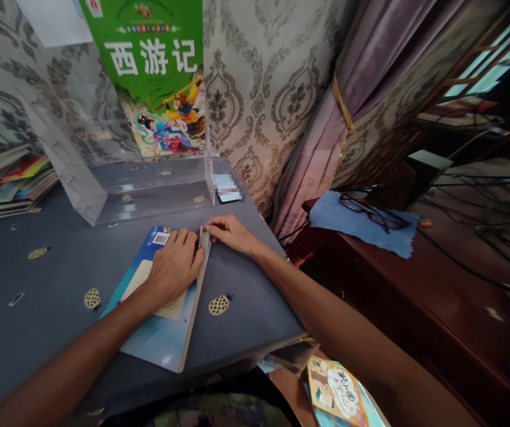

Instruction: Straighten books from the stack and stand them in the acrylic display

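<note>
A blue picture book [157,350] lies back cover up on the table, with a barcode near its far end and a cream text panel. My left hand [172,267] rests over the upper half of the cover; its fingers bend down onto it and the thumb lies along the right edge. At the far right corner my right hand [230,232] pinches the edge of the book, thumb and index finger closed together. A thin strip of pages or cover stands slightly raised between the two hands. What lies under my left fingers is hidden.
A clear acrylic stand [90,207] holds an upright green book [157,71] at the back. Stacked books [10,184] sit far left, and a phone-like object [228,188] beside the stand. Right: glasses [370,210] on a blue cloth [330,219]; below, an orange book [337,388].
</note>
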`<act>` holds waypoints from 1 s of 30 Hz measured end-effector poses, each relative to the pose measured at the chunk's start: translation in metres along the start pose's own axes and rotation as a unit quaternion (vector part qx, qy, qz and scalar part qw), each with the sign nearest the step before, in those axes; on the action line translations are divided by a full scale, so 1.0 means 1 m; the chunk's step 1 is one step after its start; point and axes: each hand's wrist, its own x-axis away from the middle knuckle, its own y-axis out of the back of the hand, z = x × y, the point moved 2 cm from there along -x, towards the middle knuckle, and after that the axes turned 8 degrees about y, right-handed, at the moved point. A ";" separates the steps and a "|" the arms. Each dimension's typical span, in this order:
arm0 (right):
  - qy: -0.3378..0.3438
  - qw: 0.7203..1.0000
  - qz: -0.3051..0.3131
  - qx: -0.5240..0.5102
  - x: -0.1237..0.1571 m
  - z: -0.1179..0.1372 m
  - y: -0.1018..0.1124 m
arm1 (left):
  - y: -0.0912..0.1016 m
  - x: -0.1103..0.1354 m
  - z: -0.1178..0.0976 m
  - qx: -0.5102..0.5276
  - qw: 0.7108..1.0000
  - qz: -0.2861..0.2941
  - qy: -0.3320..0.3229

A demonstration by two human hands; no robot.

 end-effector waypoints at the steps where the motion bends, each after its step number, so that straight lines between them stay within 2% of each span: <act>1: 0.004 1.000 0.001 0.005 0.000 0.001 0.000 | 0.000 0.000 0.000 0.001 1.000 -0.003 -0.001; 10: -0.003 1.000 -0.006 -0.011 -0.002 -0.006 -0.003 | 0.000 0.000 0.000 -0.012 1.000 -0.004 0.001; 30: -0.011 1.000 -0.003 -0.001 0.000 -0.001 0.000 | 0.001 0.001 0.000 0.010 1.000 0.019 0.011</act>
